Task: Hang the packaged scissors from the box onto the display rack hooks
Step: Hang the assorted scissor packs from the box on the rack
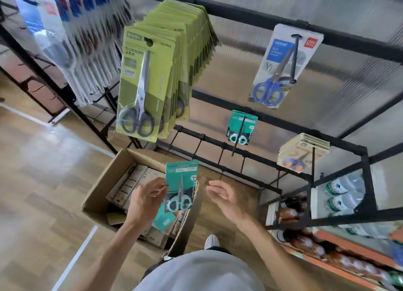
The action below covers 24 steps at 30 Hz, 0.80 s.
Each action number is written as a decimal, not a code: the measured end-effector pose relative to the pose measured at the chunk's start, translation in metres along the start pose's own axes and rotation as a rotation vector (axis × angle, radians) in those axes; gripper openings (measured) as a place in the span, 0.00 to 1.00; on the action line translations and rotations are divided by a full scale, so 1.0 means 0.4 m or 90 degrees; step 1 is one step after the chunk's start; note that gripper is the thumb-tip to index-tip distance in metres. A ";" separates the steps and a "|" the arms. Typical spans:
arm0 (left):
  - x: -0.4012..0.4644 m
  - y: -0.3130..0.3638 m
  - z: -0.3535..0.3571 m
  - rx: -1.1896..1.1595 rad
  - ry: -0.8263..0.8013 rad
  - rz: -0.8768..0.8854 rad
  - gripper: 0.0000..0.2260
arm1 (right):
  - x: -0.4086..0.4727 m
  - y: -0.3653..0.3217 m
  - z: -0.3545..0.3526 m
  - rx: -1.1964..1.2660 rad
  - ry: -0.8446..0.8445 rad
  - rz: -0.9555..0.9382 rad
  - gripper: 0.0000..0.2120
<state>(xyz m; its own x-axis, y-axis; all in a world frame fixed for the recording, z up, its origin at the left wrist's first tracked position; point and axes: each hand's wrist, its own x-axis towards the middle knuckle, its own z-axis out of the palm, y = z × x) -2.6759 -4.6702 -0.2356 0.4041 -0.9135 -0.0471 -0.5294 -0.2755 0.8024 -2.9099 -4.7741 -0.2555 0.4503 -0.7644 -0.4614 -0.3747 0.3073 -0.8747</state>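
Note:
My left hand [146, 200] pinches a teal pack of small scissors [181, 187] by its left edge, holding it upright above the open cardboard box [104, 186] on the floor. My right hand [224, 198] hovers open just right of the pack, not touching it. Inside the box lie more packs, a teal one [163, 221] among pale ones. On the black rack a matching teal pack [239, 127] hangs on a long hook [236, 142] straight ahead.
A thick stack of green scissor packs [152, 77] hangs up front, white-and-blue packs [72, 40] at left, one blue-handled pack [281, 66] at upper right, beige packs [303, 151] lower right. Bottles [342, 195] fill the shelves on the right. My shoe [212, 241] stands beside the box.

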 end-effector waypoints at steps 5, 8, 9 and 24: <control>-0.011 0.010 0.002 -0.029 -0.044 0.013 0.03 | -0.041 0.034 0.074 0.004 0.018 -0.076 0.18; -0.010 0.032 0.001 -0.059 -0.045 -0.001 0.09 | -0.052 0.001 0.074 -0.024 0.085 -0.135 0.11; -0.009 0.038 0.003 -0.066 -0.050 0.002 0.09 | -0.056 -0.007 0.070 -0.031 0.098 -0.146 0.10; -0.003 0.103 0.061 -0.065 -0.070 0.088 0.18 | -0.062 -0.065 -0.059 -0.066 0.271 -0.146 0.11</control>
<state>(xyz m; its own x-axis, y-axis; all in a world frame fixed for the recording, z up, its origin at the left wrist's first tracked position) -2.7163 -4.6878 -0.2169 0.2464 -0.9691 0.0079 -0.4942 -0.1186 0.8612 -2.9305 -4.7764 -0.2177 0.1674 -0.9761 -0.1384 -0.3932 0.0626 -0.9173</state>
